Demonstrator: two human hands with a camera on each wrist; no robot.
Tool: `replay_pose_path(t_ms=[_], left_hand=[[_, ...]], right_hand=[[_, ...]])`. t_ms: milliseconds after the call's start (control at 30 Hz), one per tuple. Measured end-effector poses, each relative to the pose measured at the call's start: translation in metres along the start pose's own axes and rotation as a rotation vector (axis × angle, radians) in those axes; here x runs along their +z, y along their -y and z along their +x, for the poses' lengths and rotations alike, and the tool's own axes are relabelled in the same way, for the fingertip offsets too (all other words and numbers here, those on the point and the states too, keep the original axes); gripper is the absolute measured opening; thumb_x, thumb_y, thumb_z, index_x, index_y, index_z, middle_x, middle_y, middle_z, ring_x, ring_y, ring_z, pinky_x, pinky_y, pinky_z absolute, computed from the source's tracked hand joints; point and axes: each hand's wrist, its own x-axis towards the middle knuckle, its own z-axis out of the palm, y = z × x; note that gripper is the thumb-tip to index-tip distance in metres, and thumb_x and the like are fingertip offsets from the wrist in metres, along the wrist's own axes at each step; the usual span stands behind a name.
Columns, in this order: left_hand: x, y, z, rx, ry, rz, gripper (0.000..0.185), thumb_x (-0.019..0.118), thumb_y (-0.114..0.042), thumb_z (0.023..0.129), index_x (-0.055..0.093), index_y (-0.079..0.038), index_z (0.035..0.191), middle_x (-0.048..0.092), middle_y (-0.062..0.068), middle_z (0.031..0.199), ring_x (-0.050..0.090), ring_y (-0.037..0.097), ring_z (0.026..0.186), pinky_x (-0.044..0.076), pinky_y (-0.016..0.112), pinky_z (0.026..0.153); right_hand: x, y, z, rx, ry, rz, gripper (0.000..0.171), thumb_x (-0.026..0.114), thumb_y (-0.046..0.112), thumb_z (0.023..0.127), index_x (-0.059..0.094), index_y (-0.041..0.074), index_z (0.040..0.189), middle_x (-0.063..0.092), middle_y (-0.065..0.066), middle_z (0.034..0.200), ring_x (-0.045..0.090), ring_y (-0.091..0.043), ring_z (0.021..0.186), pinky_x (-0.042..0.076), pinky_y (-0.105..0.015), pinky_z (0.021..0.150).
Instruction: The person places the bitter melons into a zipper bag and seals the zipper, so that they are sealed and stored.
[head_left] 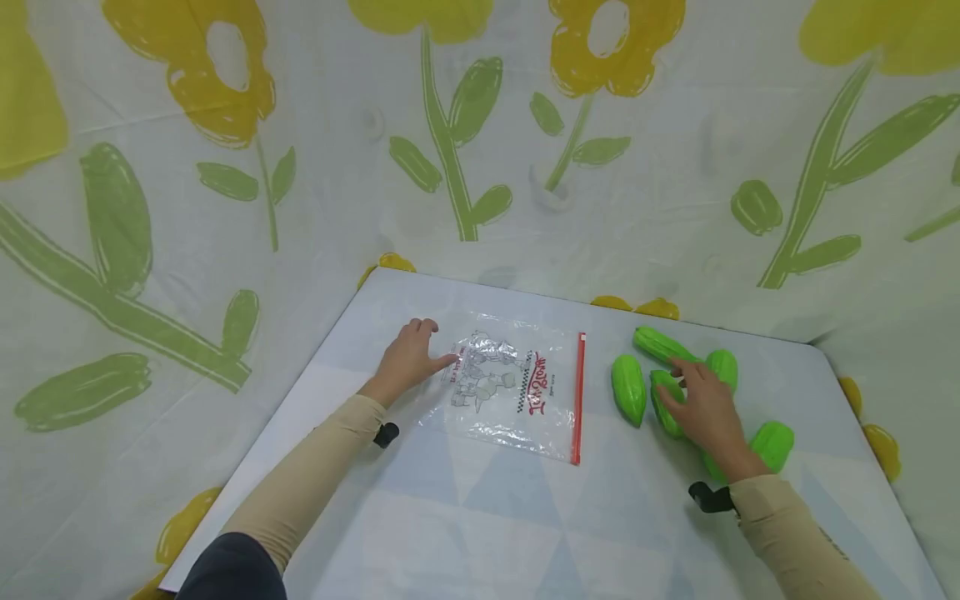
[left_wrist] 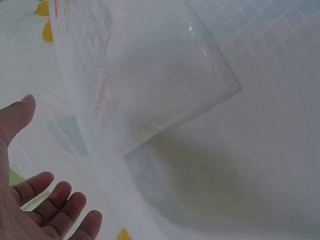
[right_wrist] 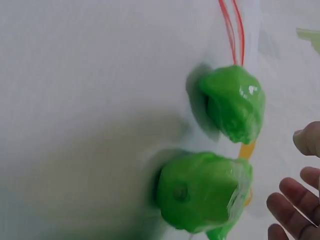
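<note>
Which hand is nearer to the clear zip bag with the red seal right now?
Left. The left hand rests at the zip bag's left edge, thumb touching the plastic. The right hand lies past the bag's red seal, among the green toy fruits, apart from the bag.

- clear zip bag, red zip strip, red and black print
- bright green ridged toy fruits
- backdrop cloth white, yellow flowers, green stems
- beige sleeves
</note>
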Motion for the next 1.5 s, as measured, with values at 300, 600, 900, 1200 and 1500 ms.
replay_pose_path(t_ms=[300,600,900,1200,1500], left_hand=[[0.007,-0.003,-0.003,0.053,0.038,-0.045,0.064,0.072,-0.048,0.076,0.048,-0.009,0.121,0.049,0.008,0.113,0.051,0.023,0.101,0.049,0.038,0.086],[0.015,-0.009,-0.007,0.082,0.066,-0.048,0.066,0.071,-0.050,0.076,0.048,-0.010,0.123,0.048,0.006,0.111,0.050,0.021,0.101,0.048,0.037,0.089],[0.020,-0.012,-0.008,0.075,0.084,-0.068,0.070,0.072,-0.049,0.076,0.045,-0.008,0.126,0.048,0.010,0.118,0.049,0.024,0.108,0.045,0.039,0.096],[0.028,-0.015,-0.011,0.111,0.090,-0.052,0.075,0.073,-0.049,0.075,0.044,-0.006,0.128,0.047,0.010,0.121,0.049,0.023,0.108,0.044,0.040,0.097],[0.035,-0.016,-0.010,0.143,0.087,-0.030,0.075,0.072,-0.051,0.075,0.044,-0.006,0.127,0.047,0.011,0.122,0.048,0.024,0.111,0.043,0.041,0.098]], right_hand=[[0.013,0.009,-0.003,-0.071,-0.003,0.111,0.038,0.062,0.014,0.087,0.056,0.002,0.122,0.061,-0.012,0.092,0.060,-0.025,0.080,0.049,-0.040,0.066],[0.023,0.026,-0.007,-0.058,0.033,0.138,0.036,0.063,0.018,0.087,0.058,0.006,0.120,0.063,-0.006,0.089,0.061,-0.019,0.075,0.050,-0.034,0.062],[0.035,0.039,-0.008,-0.053,0.067,0.147,0.031,0.064,0.020,0.087,0.060,0.009,0.116,0.063,-0.001,0.088,0.060,-0.015,0.076,0.050,-0.032,0.064],[0.047,0.049,-0.008,0.033,0.166,0.176,0.033,0.065,0.024,0.087,0.061,0.012,0.117,0.063,-0.001,0.089,0.058,-0.015,0.075,0.050,-0.027,0.060],[0.062,0.061,-0.006,0.053,0.182,0.199,0.035,0.066,0.025,0.086,0.060,0.011,0.117,0.063,-0.001,0.088,0.057,-0.012,0.068,0.048,-0.023,0.053]])
